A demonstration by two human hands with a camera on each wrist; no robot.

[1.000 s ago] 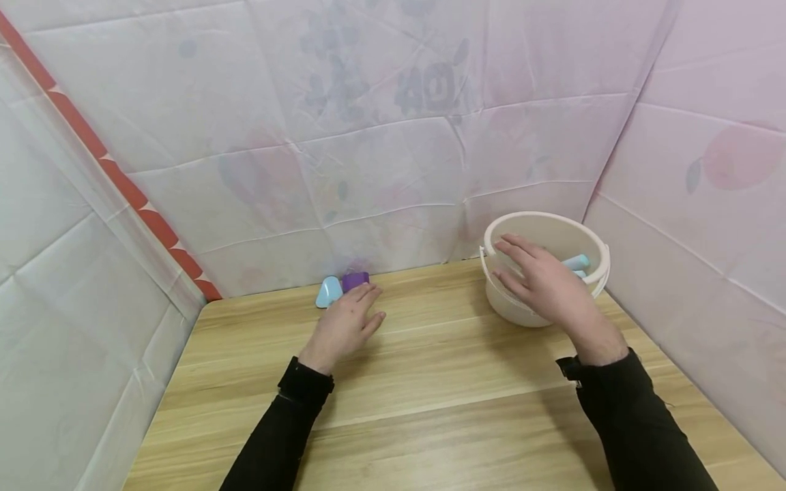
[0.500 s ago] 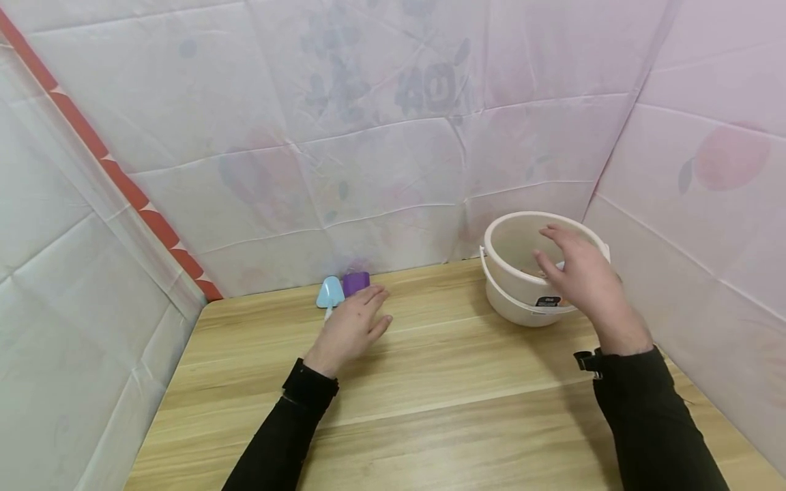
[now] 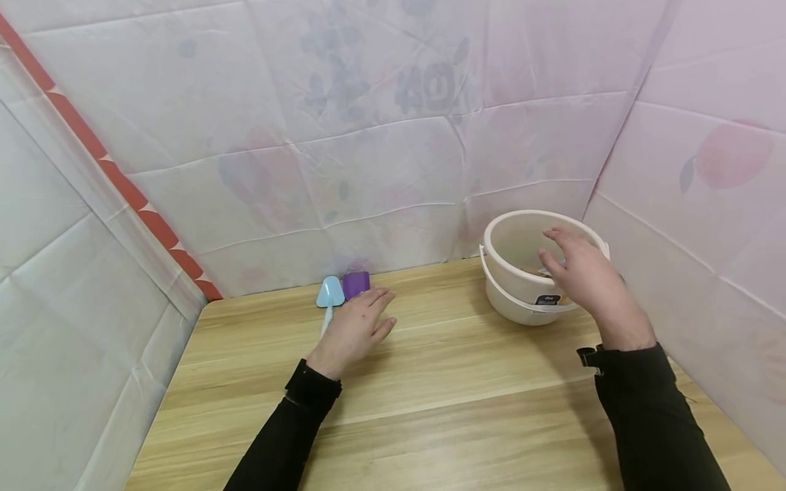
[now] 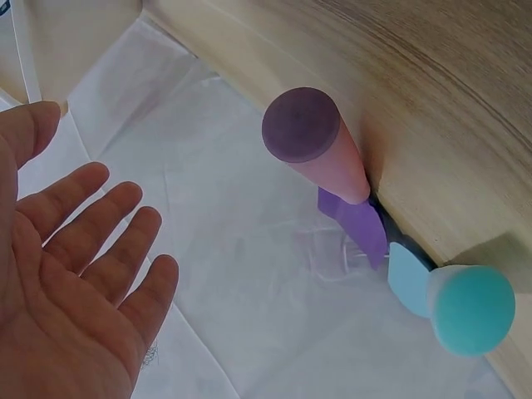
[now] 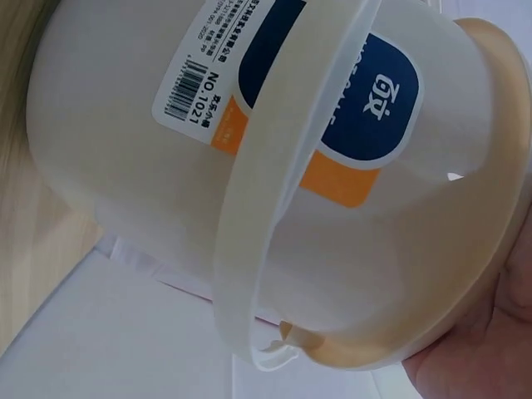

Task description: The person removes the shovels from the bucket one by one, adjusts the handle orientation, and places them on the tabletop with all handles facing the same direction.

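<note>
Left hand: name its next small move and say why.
Probably slide the left hand forward onto the purple toy and curl the fingers round it. The hand lies open and holds nothing, the toy stands just past its fingertips, and the right hand is at the bucket.

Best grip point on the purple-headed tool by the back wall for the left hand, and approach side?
Probably its shaft. The purple-headed tool lies on the table with its head against the back wall, beside the blue-headed tool. The left hand sits just in front, open. Come from the front, the wall blocks the far side, and pinch the shaft from above, clear of its blue neighbour.
</note>
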